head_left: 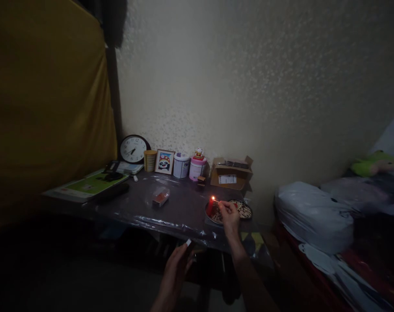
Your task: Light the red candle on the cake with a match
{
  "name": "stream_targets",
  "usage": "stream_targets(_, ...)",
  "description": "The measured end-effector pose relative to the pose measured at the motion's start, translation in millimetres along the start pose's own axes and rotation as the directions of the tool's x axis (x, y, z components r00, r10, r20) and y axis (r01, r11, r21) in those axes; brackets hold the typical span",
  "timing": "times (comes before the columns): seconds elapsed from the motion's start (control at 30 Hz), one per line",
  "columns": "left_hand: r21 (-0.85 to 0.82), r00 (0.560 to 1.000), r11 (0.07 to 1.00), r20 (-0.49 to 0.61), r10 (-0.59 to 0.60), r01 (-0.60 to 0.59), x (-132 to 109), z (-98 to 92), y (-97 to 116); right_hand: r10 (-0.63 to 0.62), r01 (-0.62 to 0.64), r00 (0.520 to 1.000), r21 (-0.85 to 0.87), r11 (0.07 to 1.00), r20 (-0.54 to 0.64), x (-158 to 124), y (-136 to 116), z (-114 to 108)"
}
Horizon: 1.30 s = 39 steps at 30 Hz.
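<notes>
Right hand (231, 216): thumb and fingertips pinched together on a thin matchstick (217, 202), held roughly level, far end at the top of the red candle (210, 207). Small bright flame (213, 198) right there; can't separate match tip from wick at this size. Candle is upright at the left side of a dark-rimmed round dish (215, 222), near the front right of the table (183, 206). Dish holds pale slivers, too small to identify. Second round dish (245, 209) sits just right of it, similar contents, partly behind the right hand. Left hand (177, 258): below and in front of the table edge, fingers closed around a small white-ended piece (188, 243); only the end sticks out, rest hidden by the hand. Table has a shiny clear plastic cover. Mid-table: a clear-wrapped reddish pack (161, 197), well apart from both hands. Back row, left to right: round wall clock (133, 149), yellow ribbed cup (150, 160), framed panda picture (164, 162), white canister (181, 165), pink canister (197, 169) with a lucky-cat figurine (198, 153) on its lid, open cardboard box (231, 175). Green-covered flat book (91, 185) at the left end. White plastic bag (314, 214) off to the right.
</notes>
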<state>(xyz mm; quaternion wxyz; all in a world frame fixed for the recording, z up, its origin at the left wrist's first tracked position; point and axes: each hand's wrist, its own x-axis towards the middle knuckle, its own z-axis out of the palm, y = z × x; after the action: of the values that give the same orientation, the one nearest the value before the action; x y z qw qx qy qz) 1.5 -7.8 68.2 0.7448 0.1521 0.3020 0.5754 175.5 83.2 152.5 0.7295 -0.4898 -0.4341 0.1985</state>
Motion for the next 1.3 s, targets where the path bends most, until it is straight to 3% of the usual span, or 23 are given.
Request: stream_targets(1.3,-0.001,0.998,1.0,0.049,-0.031,0.031,1,-2.4,-3,-0.05,0.046,0.999,-0.166,0.985,-0.019,8,11,2)
